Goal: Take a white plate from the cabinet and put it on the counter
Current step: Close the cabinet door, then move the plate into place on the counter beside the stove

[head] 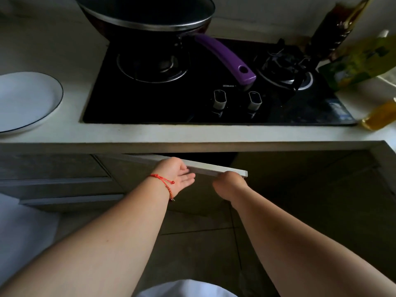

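Note:
A white plate with a thin dark rim [23,101] lies on the pale counter [192,133] at the far left. Below the counter a cabinet door [205,168] stands partly swung out, its white top edge catching the light. My left hand [175,174], with a red string bracelet at the wrist, rests flat and open against the door's face just under that edge. My right hand [230,185] is curled around the door's outer corner, fingers hidden behind it. The cabinet's inside is dark; nothing in it can be made out.
A black two-burner hob [203,103] with two knobs fills the counter's middle. A dark pan with a purple handle [227,56] sits on the left burner. Oil bottles [360,61] stand at the right. Drawers [53,179] are left of the door; tiled floor lies below.

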